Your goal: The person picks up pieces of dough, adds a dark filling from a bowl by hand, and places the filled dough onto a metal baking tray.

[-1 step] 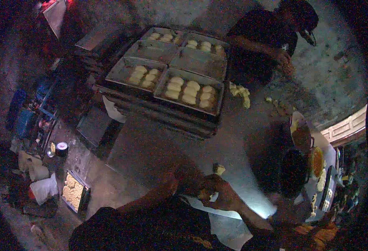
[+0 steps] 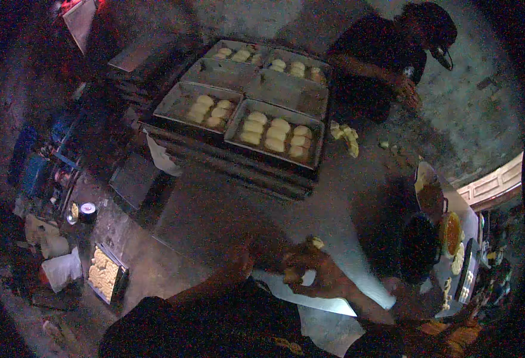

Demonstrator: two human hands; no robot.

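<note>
At the bottom centre my left hand (image 2: 253, 255) is in shadow over the dark tabletop (image 2: 197, 227), its fingers too dim to make out. Beside it my right hand (image 2: 310, 268) is closed around something I cannot make out, with a small white patch showing at the fingers. A small pale dough piece (image 2: 317, 242) sits just beyond this hand, partly covered by it. Farther forward, stacked metal trays hold pans of shaped dough pieces (image 2: 277, 134), several to a pan. A loose lump of dough (image 2: 349, 140) lies right of the stack.
A co-worker in dark clothing (image 2: 364, 53) bends at the upper right. Another dark figure (image 2: 417, 250) is at right, by a side table with an orange-filled bowl (image 2: 452, 232). At left are a tray of small pieces (image 2: 104, 274), a white bag (image 2: 62, 268) and blue equipment (image 2: 36, 176).
My right hand has moved slightly up over the small pale dough piece, covering more of it. The pans appear shifted a little to the right in the view.
</note>
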